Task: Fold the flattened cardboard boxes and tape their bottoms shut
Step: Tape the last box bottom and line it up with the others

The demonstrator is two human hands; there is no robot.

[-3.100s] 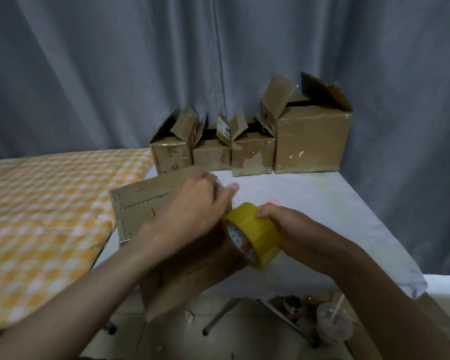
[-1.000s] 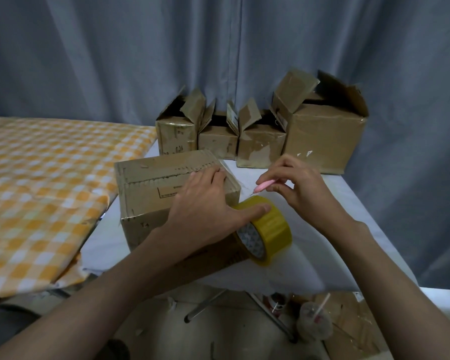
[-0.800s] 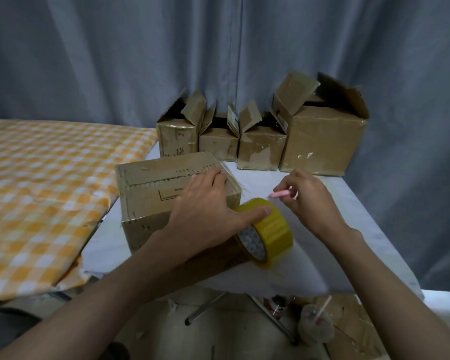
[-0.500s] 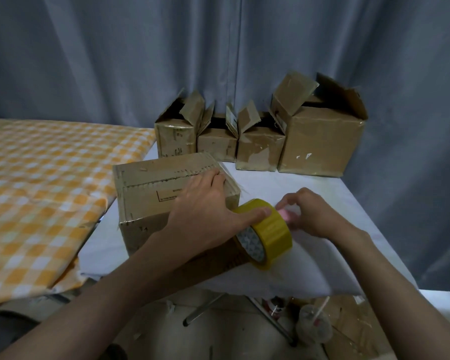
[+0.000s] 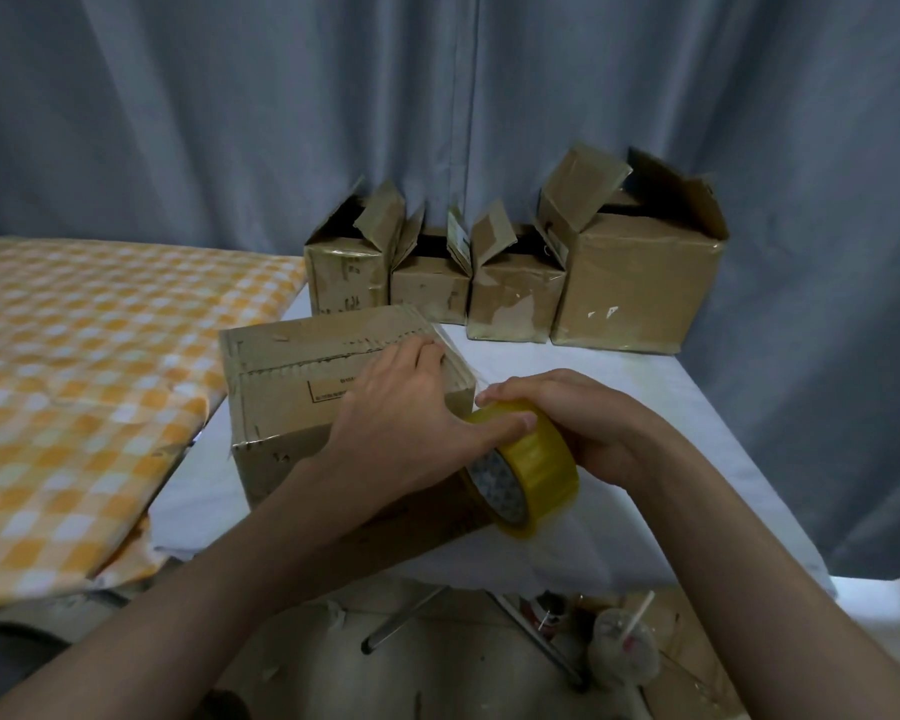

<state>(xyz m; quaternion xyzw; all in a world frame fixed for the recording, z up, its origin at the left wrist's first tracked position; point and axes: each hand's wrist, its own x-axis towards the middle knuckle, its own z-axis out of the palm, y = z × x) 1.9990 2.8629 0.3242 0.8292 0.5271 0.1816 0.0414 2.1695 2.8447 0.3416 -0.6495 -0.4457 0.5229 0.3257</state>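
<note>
A folded cardboard box [image 5: 302, 387] lies on the white table [image 5: 687, 407] with its taped side up. My left hand [image 5: 401, 423] rests on the box's right end, fingers straight on top, and its thumb presses the yellow tape roll [image 5: 536, 470]. The roll stands on edge against the box's right side. A clear strip of tape runs from it up onto the box corner. My right hand [image 5: 583, 423] curls over the roll from the far right, fingertips at the tape strip. The pink cutter it held earlier is hidden.
Three small open boxes [image 5: 427, 283] and one large open box [image 5: 635, 283] stand in a row at the table's back edge against a grey curtain [image 5: 230, 122]. An orange checked cloth [image 5: 74, 381] covers a surface on the left. A plastic cup [image 5: 624, 652] stands on the floor below.
My right hand, which held a pink cutter up over the table, has come down onto the tape roll. The left hand, box and roll have stayed in place.
</note>
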